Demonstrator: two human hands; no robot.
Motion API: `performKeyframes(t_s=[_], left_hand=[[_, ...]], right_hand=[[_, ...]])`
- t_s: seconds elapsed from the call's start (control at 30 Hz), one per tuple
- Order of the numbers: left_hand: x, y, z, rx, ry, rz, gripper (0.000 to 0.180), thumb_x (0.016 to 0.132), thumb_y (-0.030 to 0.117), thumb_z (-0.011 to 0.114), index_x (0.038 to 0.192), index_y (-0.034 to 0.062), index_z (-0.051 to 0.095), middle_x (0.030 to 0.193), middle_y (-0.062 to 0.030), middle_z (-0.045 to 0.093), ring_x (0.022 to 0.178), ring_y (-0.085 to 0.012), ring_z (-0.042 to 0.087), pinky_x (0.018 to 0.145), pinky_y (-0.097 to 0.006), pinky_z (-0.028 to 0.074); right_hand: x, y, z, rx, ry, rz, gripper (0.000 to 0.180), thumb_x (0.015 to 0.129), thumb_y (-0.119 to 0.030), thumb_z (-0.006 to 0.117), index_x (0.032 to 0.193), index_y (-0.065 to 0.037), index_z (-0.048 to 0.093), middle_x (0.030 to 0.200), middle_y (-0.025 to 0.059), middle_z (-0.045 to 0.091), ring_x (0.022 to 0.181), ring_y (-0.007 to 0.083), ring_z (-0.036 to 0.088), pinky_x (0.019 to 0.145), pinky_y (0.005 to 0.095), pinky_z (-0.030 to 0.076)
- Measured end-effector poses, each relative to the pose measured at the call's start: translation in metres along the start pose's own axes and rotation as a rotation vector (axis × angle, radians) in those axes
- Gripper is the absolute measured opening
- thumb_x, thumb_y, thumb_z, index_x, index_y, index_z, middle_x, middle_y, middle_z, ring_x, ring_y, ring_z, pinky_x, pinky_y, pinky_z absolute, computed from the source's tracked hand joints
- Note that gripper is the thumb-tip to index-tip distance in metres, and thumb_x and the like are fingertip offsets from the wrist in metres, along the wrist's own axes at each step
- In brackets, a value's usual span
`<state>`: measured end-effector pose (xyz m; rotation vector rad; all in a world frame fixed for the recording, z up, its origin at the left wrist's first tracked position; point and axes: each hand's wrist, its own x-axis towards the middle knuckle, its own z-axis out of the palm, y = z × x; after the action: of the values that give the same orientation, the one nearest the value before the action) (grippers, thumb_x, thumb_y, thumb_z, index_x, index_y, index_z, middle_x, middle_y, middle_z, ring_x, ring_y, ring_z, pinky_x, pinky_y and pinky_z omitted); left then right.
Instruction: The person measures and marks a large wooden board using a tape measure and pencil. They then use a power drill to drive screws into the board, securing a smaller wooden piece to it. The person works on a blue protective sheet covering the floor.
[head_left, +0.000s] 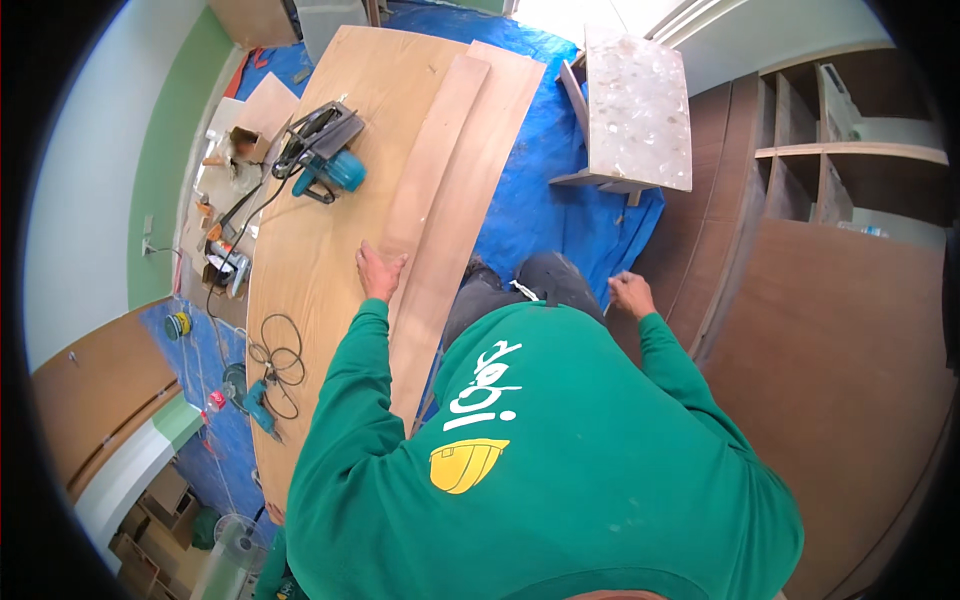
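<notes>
Pale wood: a broad panel (310, 270) bears a narrow plank (440, 150) lengthwise and a circular saw (345, 170). The left hand (378, 272), fingers spread, rests at the plank's left edge; even pressure there likely keeps it aligned. The right hand (631, 295) curls, well apart; its grip cannot be told.

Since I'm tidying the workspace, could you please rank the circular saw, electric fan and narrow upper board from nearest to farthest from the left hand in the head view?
1. Narrow upper board: at the left hand.
2. Circular saw: ahead-left, on the wood sheet.
3. Electric fan: farthest, lower left.
</notes>
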<state>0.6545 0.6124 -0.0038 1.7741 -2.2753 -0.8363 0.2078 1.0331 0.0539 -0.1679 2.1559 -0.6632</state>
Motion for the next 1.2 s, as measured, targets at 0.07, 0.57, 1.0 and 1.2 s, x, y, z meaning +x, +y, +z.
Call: performKeyframes(t_s=[0.07, 0.57, 1.0, 1.2], left_hand=[[0.016, 0.013, 0.001, -0.01, -0.016, -0.02, 0.119, 0.082, 0.048, 0.093, 0.162, -0.0121, 0.029, 0.155, -0.0408, 0.043, 0.143, -0.0548, 0.047, 0.12, -0.056, 0.043], [0.145, 0.236, 0.033, 0.032, -0.192, -0.083, 0.118, 0.079, 0.032, 0.097, 0.163, -0.0109, 0.027, 0.163, -0.0382, 0.037, 0.15, -0.0545, 0.04, 0.125, -0.054, 0.038], [0.337, 0.303, 0.08, 0.21, -0.382, -0.209, 0.138, 0.07, 0.038, 0.103, 0.168, -0.0093, 0.018, 0.168, -0.0384, 0.03, 0.156, -0.0515, 0.034, 0.129, -0.053, 0.034], [0.31, 0.307, 0.102, 0.255, -0.35, -0.197, 0.138, 0.07, 0.033, 0.103, 0.169, -0.0097, 0.017, 0.165, -0.0386, 0.035, 0.153, -0.052, 0.038, 0.127, -0.053, 0.035]], right_hand=[[0.01, -0.065, 0.002, -0.104, -0.012, -0.092, 0.03, 0.098, -0.029, 0.073, 0.105, -0.001, 0.079, 0.085, 0.0095, 0.078, 0.074, 0.0182, 0.075, 0.071, 0.036, 0.061], [0.367, -0.383, -0.001, -0.184, -0.029, -0.546, 0.056, 0.094, -0.038, 0.078, 0.139, -0.006, 0.069, 0.12, 0.0254, 0.078, 0.113, 0.0421, 0.075, 0.099, 0.0469, 0.058], [0.493, -0.452, 0.048, 0.301, -0.764, -0.229, 0.044, 0.091, -0.02, 0.078, 0.13, 0.0, 0.074, 0.117, 0.0074, 0.075, 0.107, 0.0152, 0.068, 0.099, 0.0316, 0.053], [0.479, -0.45, 0.043, 0.316, -0.716, -0.204, 0.045, 0.094, -0.018, 0.082, 0.133, 0.0, 0.072, 0.113, 0.0061, 0.075, 0.107, 0.0137, 0.068, 0.098, 0.033, 0.054]])
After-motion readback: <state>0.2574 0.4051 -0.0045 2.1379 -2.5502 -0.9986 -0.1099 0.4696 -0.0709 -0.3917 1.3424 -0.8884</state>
